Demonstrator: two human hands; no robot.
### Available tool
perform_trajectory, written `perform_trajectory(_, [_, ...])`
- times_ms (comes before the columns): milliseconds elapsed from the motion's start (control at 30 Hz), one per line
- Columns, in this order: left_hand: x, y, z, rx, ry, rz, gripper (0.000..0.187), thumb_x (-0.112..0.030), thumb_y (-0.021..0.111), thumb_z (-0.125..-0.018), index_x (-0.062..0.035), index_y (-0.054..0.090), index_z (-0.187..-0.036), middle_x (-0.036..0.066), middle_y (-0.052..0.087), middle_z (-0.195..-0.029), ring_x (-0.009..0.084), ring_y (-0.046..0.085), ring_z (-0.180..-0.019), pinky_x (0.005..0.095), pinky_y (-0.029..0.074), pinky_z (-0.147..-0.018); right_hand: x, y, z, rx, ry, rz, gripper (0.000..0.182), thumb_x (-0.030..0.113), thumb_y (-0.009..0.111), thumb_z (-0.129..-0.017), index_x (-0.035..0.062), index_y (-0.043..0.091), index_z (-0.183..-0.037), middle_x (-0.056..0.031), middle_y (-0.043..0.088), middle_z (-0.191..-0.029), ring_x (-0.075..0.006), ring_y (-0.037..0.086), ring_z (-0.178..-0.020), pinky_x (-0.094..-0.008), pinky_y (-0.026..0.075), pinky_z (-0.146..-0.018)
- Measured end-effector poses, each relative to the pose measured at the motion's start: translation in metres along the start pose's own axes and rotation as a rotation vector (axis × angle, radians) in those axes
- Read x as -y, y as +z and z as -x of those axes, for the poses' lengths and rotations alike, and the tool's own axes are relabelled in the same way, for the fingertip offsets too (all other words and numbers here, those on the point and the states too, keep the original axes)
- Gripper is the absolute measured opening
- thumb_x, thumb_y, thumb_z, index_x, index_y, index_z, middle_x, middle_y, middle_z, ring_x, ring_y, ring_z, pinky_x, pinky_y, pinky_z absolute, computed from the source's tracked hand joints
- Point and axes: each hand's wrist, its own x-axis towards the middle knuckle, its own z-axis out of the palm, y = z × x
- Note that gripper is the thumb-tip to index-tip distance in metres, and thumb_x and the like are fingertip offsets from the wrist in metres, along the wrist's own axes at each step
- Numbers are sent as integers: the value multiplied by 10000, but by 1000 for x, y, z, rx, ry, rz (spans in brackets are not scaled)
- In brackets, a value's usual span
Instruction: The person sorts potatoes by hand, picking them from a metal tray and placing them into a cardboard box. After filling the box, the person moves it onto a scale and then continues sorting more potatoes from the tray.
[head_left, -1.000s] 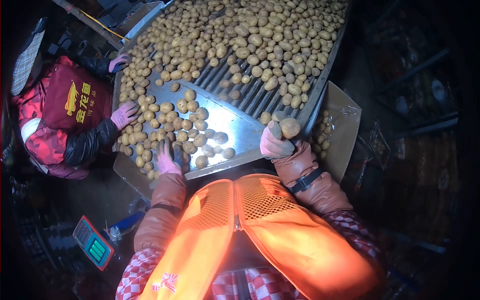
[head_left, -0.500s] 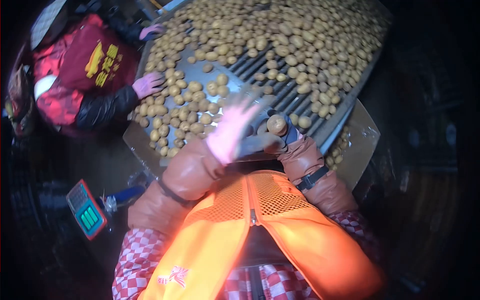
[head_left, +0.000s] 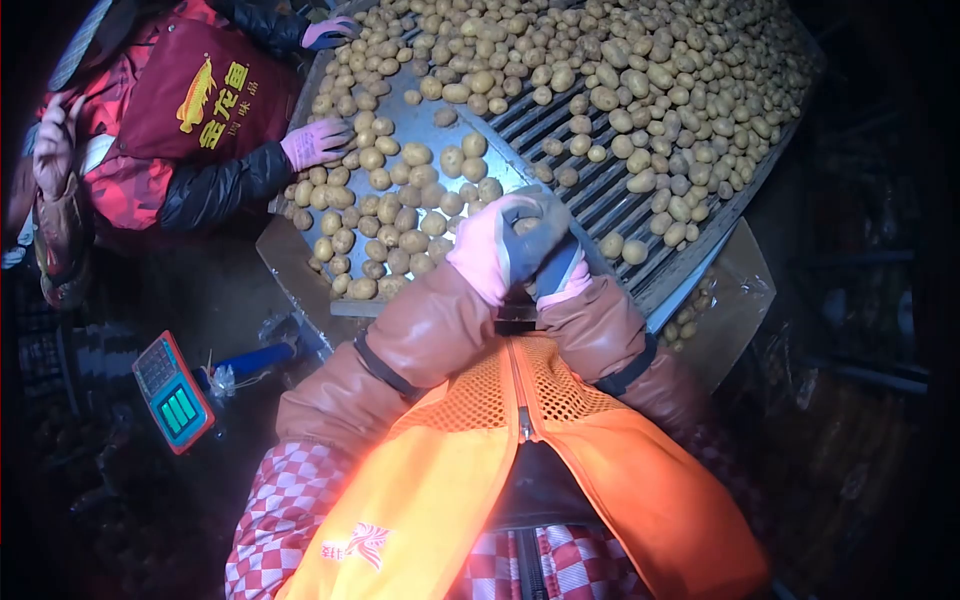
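My left hand (head_left: 497, 243), in a pink and grey glove, is curled at the near edge of the sorting table (head_left: 450, 306). Close against it on the right is my right hand (head_left: 564, 268), gloved the same way. A potato (head_left: 525, 227) shows between the closed fingers of both hands; the gloves cover most of it. Loose potatoes (head_left: 413, 240) lie on the metal plate just left of my hands, and dark parallel bars (head_left: 560, 148) run beyond them.
A co-worker in a red jacket and maroon apron (head_left: 215, 90) stands at the left, one pink-gloved hand (head_left: 318, 143) on the potatoes. A potato heap (head_left: 640, 60) covers the far side. A scale display (head_left: 174, 392) is at the lower left; a box (head_left: 740, 290) stands at the right.
My left hand, open and blurred before, has closed and come against my right hand around the potato. The view has shifted slightly, and another person's bare hand now shows at the left.
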Motion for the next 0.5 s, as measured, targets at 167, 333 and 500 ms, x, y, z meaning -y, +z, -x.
perform_trajectory(167, [0,-9,-40,167,-347,-222,401,-408,548,-977,-28,676,-992,82,674,-721,184,633,-637,316,510,-616,34,-5,-8,15,392,-653,348,359,527,-933,38,630,-1020,-97,659,-710,-162,594,-487,-255,442,-416])
perform_trajectory(333, [12,-17,-46,138,-398,149,402,-177,589,-945,-53,537,-1324,99,734,-1018,168,684,-695,301,548,-600,10,-14,-12,86,556,-648,344,354,435,-967,66,617,-1017,-75,636,-667,-163,591,-471,-254,431,-376])
perform_trajectory(500, [44,-5,-49,13,-146,-53,455,-443,631,-940,4,703,-894,96,688,-763,180,611,-682,339,493,-636,-27,-22,-9,199,199,-607,304,287,416,-982,92,608,-1114,-40,661,-833,-150,633,-619,-258,508,-509])
